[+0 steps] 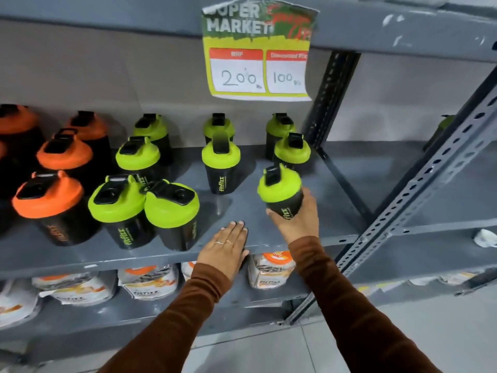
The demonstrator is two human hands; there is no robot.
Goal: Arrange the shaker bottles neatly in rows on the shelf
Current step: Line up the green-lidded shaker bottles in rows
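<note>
Black shaker bottles stand on the grey shelf (333, 189). Several with green lids fill the middle and right, among them one at the front (172, 214) and one in the middle row (221, 168). Orange-lidded ones (48, 203) stand at the left. My right hand (298, 219) grips a green-lidded shaker bottle (281, 191) by its black body, tilted, at the front right of the shelf. My left hand (226, 251) lies flat, palm down, on the shelf's front edge and holds nothing.
A yellow price sign (258, 49) hangs from the shelf above. White pouches (148, 284) fill the shelf below. A perforated grey upright (419, 189) slants along the right side. Bare shelf shows between the middle and right bottles.
</note>
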